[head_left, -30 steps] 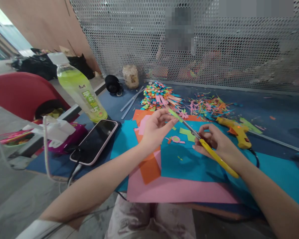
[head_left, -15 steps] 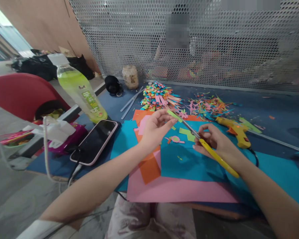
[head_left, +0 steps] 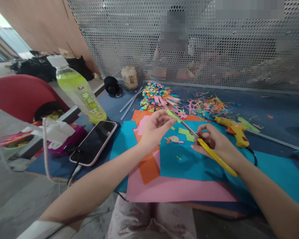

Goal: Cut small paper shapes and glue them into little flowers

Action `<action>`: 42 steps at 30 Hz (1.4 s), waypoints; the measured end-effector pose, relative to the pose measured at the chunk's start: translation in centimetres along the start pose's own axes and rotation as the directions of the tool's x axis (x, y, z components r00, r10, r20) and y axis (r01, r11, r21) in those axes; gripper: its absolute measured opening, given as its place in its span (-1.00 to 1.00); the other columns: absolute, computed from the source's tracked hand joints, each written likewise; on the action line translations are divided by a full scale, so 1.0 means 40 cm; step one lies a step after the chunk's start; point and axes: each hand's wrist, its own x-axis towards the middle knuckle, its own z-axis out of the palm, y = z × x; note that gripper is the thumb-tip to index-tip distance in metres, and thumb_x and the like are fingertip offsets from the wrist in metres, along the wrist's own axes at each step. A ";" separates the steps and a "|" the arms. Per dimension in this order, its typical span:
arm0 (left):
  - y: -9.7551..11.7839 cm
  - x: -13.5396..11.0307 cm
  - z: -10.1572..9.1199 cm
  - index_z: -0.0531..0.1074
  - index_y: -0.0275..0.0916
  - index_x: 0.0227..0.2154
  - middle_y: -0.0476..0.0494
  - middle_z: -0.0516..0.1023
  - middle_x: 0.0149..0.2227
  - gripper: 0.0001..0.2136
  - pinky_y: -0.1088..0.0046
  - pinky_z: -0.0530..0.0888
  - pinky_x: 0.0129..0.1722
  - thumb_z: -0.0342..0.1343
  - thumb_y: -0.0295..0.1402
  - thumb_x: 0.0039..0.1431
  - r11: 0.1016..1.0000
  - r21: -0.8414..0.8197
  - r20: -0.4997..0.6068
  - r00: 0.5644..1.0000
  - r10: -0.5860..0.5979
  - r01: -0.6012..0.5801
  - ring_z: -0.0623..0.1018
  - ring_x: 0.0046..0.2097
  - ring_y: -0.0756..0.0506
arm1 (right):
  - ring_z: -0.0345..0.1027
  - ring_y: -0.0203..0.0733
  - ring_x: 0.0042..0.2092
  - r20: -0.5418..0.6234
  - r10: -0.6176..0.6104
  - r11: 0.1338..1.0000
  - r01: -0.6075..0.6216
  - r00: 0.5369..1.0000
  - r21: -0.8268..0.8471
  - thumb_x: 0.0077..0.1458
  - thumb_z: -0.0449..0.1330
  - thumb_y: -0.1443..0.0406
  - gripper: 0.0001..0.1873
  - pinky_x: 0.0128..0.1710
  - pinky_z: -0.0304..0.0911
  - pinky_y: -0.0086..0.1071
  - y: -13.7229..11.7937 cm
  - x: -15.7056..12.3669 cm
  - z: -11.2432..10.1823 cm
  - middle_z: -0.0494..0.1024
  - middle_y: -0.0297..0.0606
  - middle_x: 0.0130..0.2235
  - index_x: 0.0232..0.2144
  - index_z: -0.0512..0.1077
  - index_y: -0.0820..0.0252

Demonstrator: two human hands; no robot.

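Observation:
Between thumb and fingers, my left hand (head_left: pixel 157 127) pinches a small light-green strip of paper (head_left: pixel 173 115). Yellow-handled scissors (head_left: pixel 209 151) are gripped in my right hand (head_left: pixel 215 142), their blades reaching up and left to the green strip. Whether the blades are closed on the paper I cannot tell. Below the hands lie blue paper sheets (head_left: pixel 189 166), a bent light-green scrap (head_left: pixel 186 133) and a small pink-and-green paper flower (head_left: pixel 174 139). A pink sheet (head_left: pixel 179 191) and an orange piece (head_left: pixel 149 170) show from under the blue.
Behind the hands stand a fringed multicoloured paper cone (head_left: pixel 156 98) and a heap of paper shreds (head_left: pixel 208 107). A yellow glue gun (head_left: pixel 235 131) lies to the right. On the left are a phone (head_left: pixel 94 142), a green drink bottle (head_left: pixel 79 91) and a power strip (head_left: pixel 56 132).
Both hands keep nearly the same pose, with the strip and the scissors still held. The view has shifted very slightly.

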 end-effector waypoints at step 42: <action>-0.009 0.003 -0.002 0.31 -0.25 -0.43 0.00 0.45 -0.50 -0.83 0.56 0.32 -0.49 0.13 -0.26 0.03 0.998 -0.024 0.047 0.997 -0.060 0.061 0.39 -0.49 0.09 | 0.17 -0.28 -0.54 -0.064 0.006 0.995 -0.012 0.998 -0.098 -0.16 0.28 0.08 -0.56 -0.58 0.04 -0.41 -0.026 -0.005 -0.005 0.39 -0.41 -0.53 -0.37 0.12 0.06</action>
